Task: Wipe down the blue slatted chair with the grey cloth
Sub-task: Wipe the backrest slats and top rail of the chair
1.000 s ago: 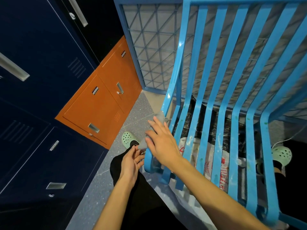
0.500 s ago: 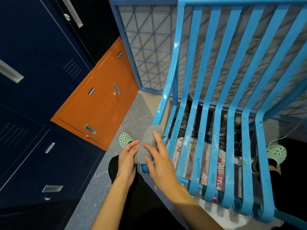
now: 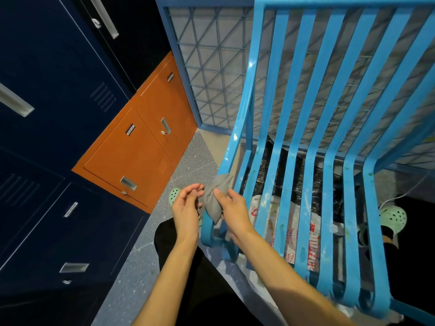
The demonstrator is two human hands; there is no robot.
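We pinch the grey cloth in our right hand, over the outermost slat at the front left corner of the blue slatted chair. Our left hand hovers just beside the cloth, its fingers loose and holding nothing. The floor is speckled grey. Orange lockers and navy lockers stand to the left, and a wire mesh panel stands behind the chair.

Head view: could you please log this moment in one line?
right hand: grips grey cloth | left hand: empty, beside cloth | cloth: at blue chair's locker-side edge slat
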